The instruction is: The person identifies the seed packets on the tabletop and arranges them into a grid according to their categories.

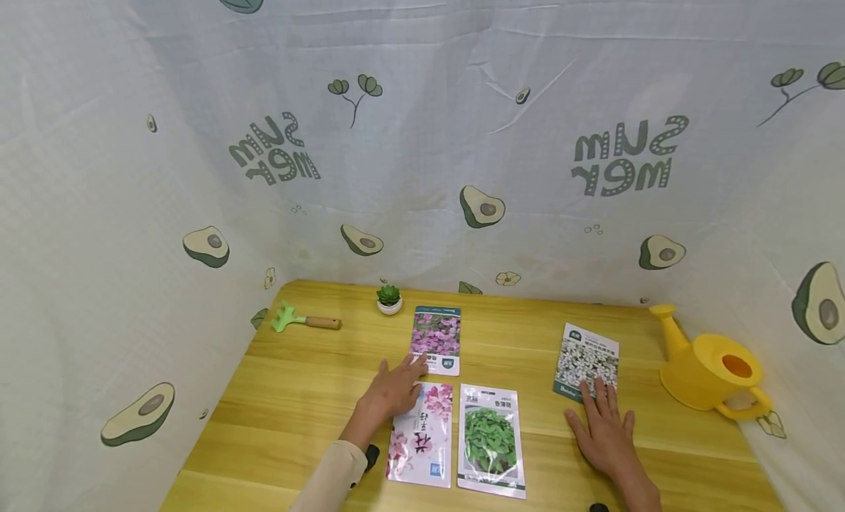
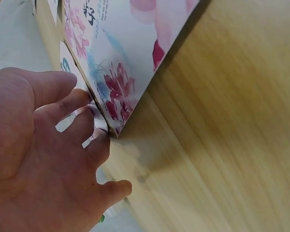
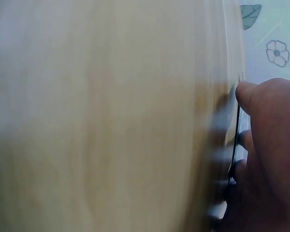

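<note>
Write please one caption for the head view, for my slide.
Two hands on a wooden table: left hand touches the purple-flower seed packet, right hand the white-flower packet.
</note>
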